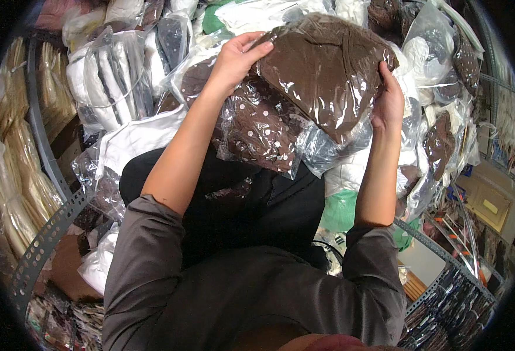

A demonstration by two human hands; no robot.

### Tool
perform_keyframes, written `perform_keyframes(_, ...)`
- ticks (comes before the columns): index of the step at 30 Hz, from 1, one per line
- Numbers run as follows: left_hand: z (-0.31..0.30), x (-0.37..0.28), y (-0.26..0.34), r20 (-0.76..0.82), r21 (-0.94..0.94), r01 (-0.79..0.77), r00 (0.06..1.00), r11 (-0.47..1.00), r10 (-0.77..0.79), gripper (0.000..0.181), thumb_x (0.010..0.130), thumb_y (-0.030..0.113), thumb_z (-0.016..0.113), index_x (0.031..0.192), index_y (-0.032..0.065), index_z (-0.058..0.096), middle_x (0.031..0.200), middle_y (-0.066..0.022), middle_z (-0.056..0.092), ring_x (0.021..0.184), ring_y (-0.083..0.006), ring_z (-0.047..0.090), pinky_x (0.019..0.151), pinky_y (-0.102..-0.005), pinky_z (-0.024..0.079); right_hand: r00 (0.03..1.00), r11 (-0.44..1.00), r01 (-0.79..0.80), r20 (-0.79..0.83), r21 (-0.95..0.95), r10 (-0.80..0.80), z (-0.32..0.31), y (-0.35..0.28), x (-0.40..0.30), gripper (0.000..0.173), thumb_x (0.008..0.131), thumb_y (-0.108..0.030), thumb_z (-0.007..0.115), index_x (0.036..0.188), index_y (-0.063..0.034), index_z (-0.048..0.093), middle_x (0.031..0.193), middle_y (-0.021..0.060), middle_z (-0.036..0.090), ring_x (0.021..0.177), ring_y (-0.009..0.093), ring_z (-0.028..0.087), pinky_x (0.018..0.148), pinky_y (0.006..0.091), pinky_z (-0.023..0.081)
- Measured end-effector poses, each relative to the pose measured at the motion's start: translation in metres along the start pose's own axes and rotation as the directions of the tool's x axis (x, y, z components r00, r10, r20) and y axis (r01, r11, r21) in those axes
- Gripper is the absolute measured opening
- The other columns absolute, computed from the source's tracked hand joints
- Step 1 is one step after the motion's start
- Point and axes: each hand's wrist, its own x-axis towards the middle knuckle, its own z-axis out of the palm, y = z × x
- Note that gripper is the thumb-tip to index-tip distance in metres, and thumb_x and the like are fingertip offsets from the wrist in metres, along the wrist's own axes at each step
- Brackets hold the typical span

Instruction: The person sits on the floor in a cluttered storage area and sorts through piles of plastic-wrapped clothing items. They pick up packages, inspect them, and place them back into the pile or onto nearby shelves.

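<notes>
Between my two hands is a clear plastic bag of plain brown folded fabric (327, 74), held up over the pile. My left hand (239, 59) grips its left edge, thumb on top. At its right edge my right hand (388, 96) has hold of the plastic, with most of the fingers hidden behind the bag. Just below it, a bag of brown fabric with white dots (262, 127) lies by my knees and is partly covered. A crumpled clear bag with bluish-grey contents (327, 147) pokes out under the held bag's lower tip.
Bagged white and dark fabric items (113, 79) are heaped ahead and on both sides. A perforated metal shelf frame (42, 250) curves along the left, beside long plastic-wrapped bundles (16, 175). Wrapped stacks (441, 307) sit at lower right, near a cardboard box (487, 197). Green plastic (340, 209) shows by my right forearm.
</notes>
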Motion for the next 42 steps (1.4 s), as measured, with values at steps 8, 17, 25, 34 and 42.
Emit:
perform_keyframes(8,0.039,-0.023,0.033,0.351,0.534,-0.568,0.823,0.626,0.447,0.072,0.077,0.049,0.070,0.129,0.0028,0.049,0.129,-0.0172,0.051,0.122,-0.0298,0.047,0.102,-0.0394,0.035,0.954,0.987,-0.144,0.276,0.078,0.117,0.009,-0.027,-0.024,0.023,0.095,-0.018,0.047,0.099,0.0031,0.056,0.084,0.0130,0.065,0.068,0.021,0.067,0.054,0.0365,0.060)
perform_keyframes(17,0.070,-0.053,0.075,0.319,0.462,-0.776,0.597,0.429,0.736,0.041,0.070,0.003,0.075,0.109,0.0057,0.064,0.102,-0.0095,0.068,0.097,-0.0221,0.066,0.083,-0.0323,0.054,0.947,0.953,-0.009,0.308,0.303,-0.089,0.052,-0.052,-0.064,0.034,0.098,-0.022,0.039,0.111,0.0077,0.050,0.110,0.0199,0.058,0.094,0.032,0.064,0.073,0.0413,0.058)
perform_keyframes(25,0.015,-0.058,0.120,0.367,-0.153,0.043,0.930,0.987,0.017,0.039,0.072,0.006,0.073,0.108,-0.0011,0.060,0.092,-0.0054,0.065,0.082,-0.0107,0.061,0.075,-0.0238,0.048,0.589,0.381,0.803,0.713,-0.459,-0.380,0.076,-0.053,-0.043,0.060,0.071,-0.024,0.074,0.123,-0.0018,0.055,0.125,0.0156,0.055,0.120,0.025,0.048,0.103,0.0357,0.033)
perform_keyframes(34,-0.019,-0.039,0.091,0.303,-0.245,0.072,0.953,0.967,0.006,0.041,0.073,0.019,0.067,0.108,-0.0003,0.056,0.088,-0.0018,0.060,0.078,-0.0097,0.056,0.072,-0.0232,0.046,0.762,0.884,0.248,0.643,-0.396,0.074,0.073,-0.029,-0.051,0.015,0.087,-0.011,0.063,0.094,0.0028,0.062,0.086,-0.0005,0.062,0.080,0.006,0.053,0.073,0.0204,0.042)
perform_keyframes(42,-0.009,-0.043,0.100,0.270,-0.234,0.033,0.962,0.972,0.032,0.041,0.071,0.011,0.071,0.108,-0.0003,0.057,0.092,-0.0048,0.064,0.081,-0.0116,0.061,0.075,-0.0248,0.049,0.800,0.732,0.482,0.583,-0.481,-0.144,0.068,-0.046,-0.072,0.011,0.085,-0.008,0.063,0.085,0.0034,0.063,0.077,0.0015,0.062,0.073,0.006,0.052,0.067,0.0215,0.043)
